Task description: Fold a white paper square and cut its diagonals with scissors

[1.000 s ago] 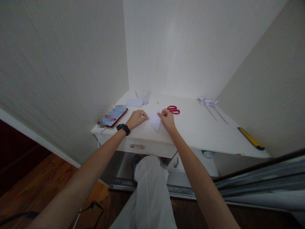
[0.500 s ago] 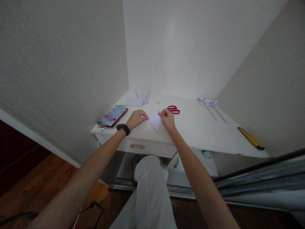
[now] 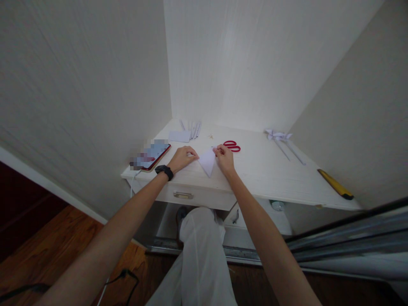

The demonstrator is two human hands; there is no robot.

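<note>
A white sheet of paper folded into a triangle (image 3: 208, 162) lies on the white desk between my hands, one corner toward the front edge. My left hand (image 3: 184, 157), with a black watch on its wrist, pinches the paper's left corner between thumb and fingertips. At the upper right corner, my right hand (image 3: 224, 158) grips the paper with its fingers closed. Just behind the right hand rest red-handled scissors (image 3: 232, 146), their blades mostly hidden by the hand and paper.
A phone (image 3: 151, 156) with a cable lies at the left. Behind it are a flat white paper (image 3: 179, 136) and several thin paper rolls (image 3: 195, 130). Two paper pinwheels (image 3: 279, 136) on sticks lie at the back right. A yellow-and-black cutter (image 3: 335, 184) sits near the right edge.
Hardly anything differs. My right fingers have shifted very slightly at the paper's upper corner; the left hand holds its place.
</note>
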